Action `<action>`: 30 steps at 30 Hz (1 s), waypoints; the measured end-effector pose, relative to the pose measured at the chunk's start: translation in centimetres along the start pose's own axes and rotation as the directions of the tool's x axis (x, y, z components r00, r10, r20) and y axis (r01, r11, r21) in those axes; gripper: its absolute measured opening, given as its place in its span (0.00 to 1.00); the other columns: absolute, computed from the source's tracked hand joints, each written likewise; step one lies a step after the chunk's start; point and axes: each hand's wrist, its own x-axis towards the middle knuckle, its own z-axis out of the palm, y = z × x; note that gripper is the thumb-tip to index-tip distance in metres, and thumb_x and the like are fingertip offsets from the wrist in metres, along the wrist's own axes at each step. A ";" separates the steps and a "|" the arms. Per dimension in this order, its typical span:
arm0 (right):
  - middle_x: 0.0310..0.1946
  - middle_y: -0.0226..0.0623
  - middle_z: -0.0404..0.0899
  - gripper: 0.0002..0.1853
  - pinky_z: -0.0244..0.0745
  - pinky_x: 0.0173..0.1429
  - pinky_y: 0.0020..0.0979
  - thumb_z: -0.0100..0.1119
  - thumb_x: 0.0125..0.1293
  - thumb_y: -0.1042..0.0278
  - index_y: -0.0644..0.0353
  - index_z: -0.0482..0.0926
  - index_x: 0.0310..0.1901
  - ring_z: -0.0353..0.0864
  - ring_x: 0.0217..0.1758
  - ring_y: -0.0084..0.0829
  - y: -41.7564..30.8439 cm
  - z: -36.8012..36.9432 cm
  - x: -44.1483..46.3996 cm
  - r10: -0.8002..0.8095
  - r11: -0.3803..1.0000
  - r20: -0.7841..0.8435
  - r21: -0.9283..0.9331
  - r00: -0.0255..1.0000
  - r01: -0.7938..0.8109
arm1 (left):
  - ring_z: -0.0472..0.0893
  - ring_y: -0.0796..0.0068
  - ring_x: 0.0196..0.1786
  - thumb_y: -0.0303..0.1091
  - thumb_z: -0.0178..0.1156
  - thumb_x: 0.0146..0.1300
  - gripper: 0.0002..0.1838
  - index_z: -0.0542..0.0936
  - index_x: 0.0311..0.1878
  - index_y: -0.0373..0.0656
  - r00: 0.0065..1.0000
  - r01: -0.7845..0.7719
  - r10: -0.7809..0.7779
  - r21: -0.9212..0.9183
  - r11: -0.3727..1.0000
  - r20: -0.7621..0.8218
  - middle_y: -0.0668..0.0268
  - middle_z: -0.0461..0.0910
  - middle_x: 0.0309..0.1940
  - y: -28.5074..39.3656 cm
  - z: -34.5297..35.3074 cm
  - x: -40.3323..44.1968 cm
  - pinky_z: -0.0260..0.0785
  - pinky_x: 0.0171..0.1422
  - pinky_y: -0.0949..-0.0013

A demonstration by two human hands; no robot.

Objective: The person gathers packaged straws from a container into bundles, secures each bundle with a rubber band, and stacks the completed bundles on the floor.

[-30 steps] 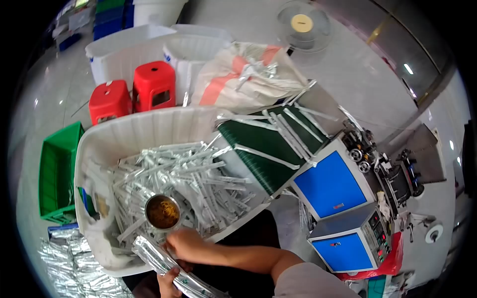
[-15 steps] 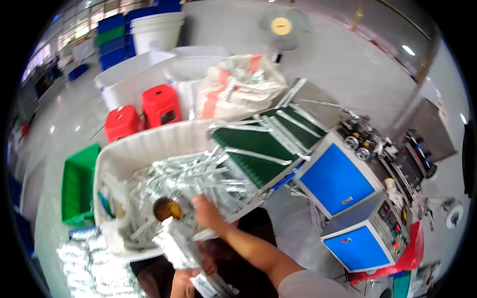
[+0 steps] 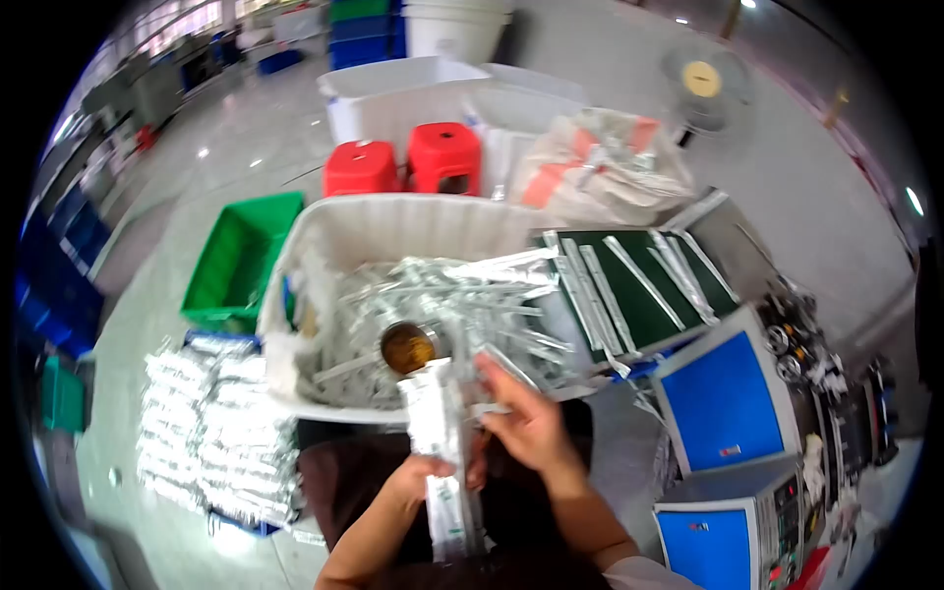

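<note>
My left hand (image 3: 428,479) is wrapped round an upright bundle of long, narrow silver foil packets (image 3: 433,418) in front of me. To the right of that bundle is my right hand (image 3: 531,423), closed on a single slim silver packet (image 3: 509,366) that lies along its fingers; blur softens the grip. Beyond both hands stands a large white bin (image 3: 413,208) heaped with loose silver packets (image 3: 492,305). A round metal bowl (image 3: 440,339) with something yellow-brown inside rests on the heap, just past the bundle's top end.
A green conveyor belt (image 3: 629,285) carrying several packets slopes down to the bin's right side, beside a blue-panelled machine (image 3: 723,403). Left are a green crate (image 3: 221,280) and stacked silver bundles (image 3: 216,423). Red stools (image 3: 444,157), a woven sack (image 3: 600,177) and a fan (image 3: 702,81) stand behind.
The camera has turned left, so the scene shifts right. My right hand has drawn back from over the bin towards the bundle, now with a packet at its fingers. My left hand still grips the bundle.
</note>
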 end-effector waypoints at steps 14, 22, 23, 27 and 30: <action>0.39 0.45 0.77 0.19 0.71 0.47 0.30 0.61 0.44 0.76 0.66 0.75 0.42 0.78 0.41 0.37 -8.1 1.5 7.8 0.155 0.987 0.781 -0.147 0.605 -0.064 | 0.77 0.66 0.38 0.26 0.64 0.39 0.23 0.71 0.43 0.34 0.965 0.113 -0.158 0.212 0.971 0.207 0.55 0.76 0.33 1.6 3.9 -0.4 0.69 0.43 0.69; 0.52 0.49 0.70 0.24 0.68 0.53 0.33 0.59 0.43 0.75 0.67 0.72 0.48 0.74 0.52 0.41 -7.0 3.0 6.9 0.093 0.992 0.697 -0.003 0.711 -0.127 | 0.76 0.67 0.38 0.26 0.64 0.37 0.20 0.74 0.38 0.32 0.912 0.109 -0.132 0.082 0.991 0.387 0.56 0.74 0.31 1.2 2.0 0.1 0.64 0.55 0.64; 0.52 0.49 0.70 0.24 0.68 0.53 0.33 0.59 0.43 0.75 0.67 0.72 0.48 0.74 0.52 0.41 -6.9 3.1 7.0 0.100 0.992 0.700 -0.012 0.707 -0.129 | 0.76 0.67 0.38 0.26 0.64 0.37 0.20 0.74 0.38 0.32 0.911 0.103 -0.125 0.077 0.992 0.394 0.56 0.74 0.31 1.1 1.9 0.2 0.64 0.55 0.64; 0.49 0.46 0.73 0.24 0.68 0.54 0.33 0.61 0.44 0.73 0.65 0.73 0.47 0.73 0.52 0.40 -7.2 3.2 7.7 0.084 0.995 0.705 -0.091 0.704 -0.027 | 0.76 0.68 0.35 0.27 0.66 0.36 0.22 0.73 0.39 0.34 0.918 0.071 -0.098 0.084 0.994 0.385 0.56 0.75 0.31 1.7 1.7 0.2 0.68 0.45 0.68; 0.43 0.42 0.76 0.22 0.68 0.52 0.31 0.63 0.43 0.70 0.61 0.75 0.45 0.75 0.49 0.38 -8.1 3.3 9.2 0.170 0.947 0.834 -0.287 0.525 0.148 | 0.76 0.66 0.38 0.25 0.64 0.37 0.21 0.74 0.39 0.32 0.936 0.104 -0.157 0.177 0.979 0.316 0.55 0.75 0.32 2.3 1.8 0.3 0.68 0.48 0.67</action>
